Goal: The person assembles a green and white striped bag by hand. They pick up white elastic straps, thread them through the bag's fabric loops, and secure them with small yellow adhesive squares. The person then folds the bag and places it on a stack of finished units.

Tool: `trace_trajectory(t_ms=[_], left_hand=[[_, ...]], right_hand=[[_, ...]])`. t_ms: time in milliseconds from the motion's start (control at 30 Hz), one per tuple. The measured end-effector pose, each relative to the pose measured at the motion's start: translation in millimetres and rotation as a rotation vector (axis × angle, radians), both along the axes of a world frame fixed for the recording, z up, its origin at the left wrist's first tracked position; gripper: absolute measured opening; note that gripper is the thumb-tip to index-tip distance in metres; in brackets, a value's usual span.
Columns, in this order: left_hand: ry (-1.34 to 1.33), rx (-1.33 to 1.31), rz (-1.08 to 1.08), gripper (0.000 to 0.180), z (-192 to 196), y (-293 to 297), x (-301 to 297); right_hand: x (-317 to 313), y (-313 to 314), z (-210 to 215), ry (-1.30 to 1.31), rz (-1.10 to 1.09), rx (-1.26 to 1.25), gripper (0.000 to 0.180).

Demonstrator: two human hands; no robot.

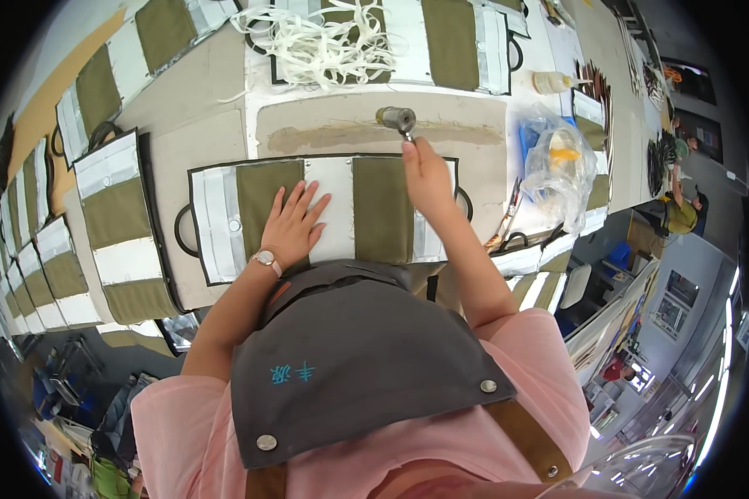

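A white and olive-green striped fabric panel [381, 218] with dark edging and a black loop handle at each end lies flat on the table before me. My left hand [293, 223], fingers spread, rests on its left middle part, across an olive stripe and the white centre. My right hand [430, 181] is closed around the handle of a small hammer [396, 118] with a thick cylindrical head. The hammer head is above the panel's far edge, in front of a worn brown strip on the table. Whether it touches the table I cannot tell.
A tangle of white tape [329, 41] lies on more striped panels at the back. Another striped panel [121, 224] is at left. On the right are a squeeze bottle [555, 82], a clear plastic bag [564, 162] and slim tools [512, 212]. A person [681, 214] sits farther right.
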State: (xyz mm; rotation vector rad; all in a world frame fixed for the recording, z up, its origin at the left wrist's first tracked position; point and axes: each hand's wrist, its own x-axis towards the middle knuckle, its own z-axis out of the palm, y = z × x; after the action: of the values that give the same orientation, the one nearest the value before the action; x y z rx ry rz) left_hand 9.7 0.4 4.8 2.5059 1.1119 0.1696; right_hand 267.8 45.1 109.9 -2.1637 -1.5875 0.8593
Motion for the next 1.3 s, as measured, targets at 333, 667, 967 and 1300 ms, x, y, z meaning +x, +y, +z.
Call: trace_trajectory(t_ms=[333,667,967,1300], left_hand=[[-0.004,0.012,0.018,0.053,-0.1,-0.1,-2.9],[-0.028,0.003,0.038,0.054,0.3,1.7,-4.4],[-0.063,-0.002,0.041,0.051,-3.8,1.4,-6.4],[-0.130,-0.049,0.040,0.051,-12.7,-5.3,-15.0]], right_hand=[[-13.8,-3.7,-12.9,-0.181,0.177,-0.128,0.041],[-19.7,20.1,-1.3,-0.026,0.133,-0.118,0.042],[-93.5,18.6,-68.2,-0.141,0.348,-0.118,0.037],[-108.3,0.9,-82.9,-0.098,0.394,-0.166,0.043]])
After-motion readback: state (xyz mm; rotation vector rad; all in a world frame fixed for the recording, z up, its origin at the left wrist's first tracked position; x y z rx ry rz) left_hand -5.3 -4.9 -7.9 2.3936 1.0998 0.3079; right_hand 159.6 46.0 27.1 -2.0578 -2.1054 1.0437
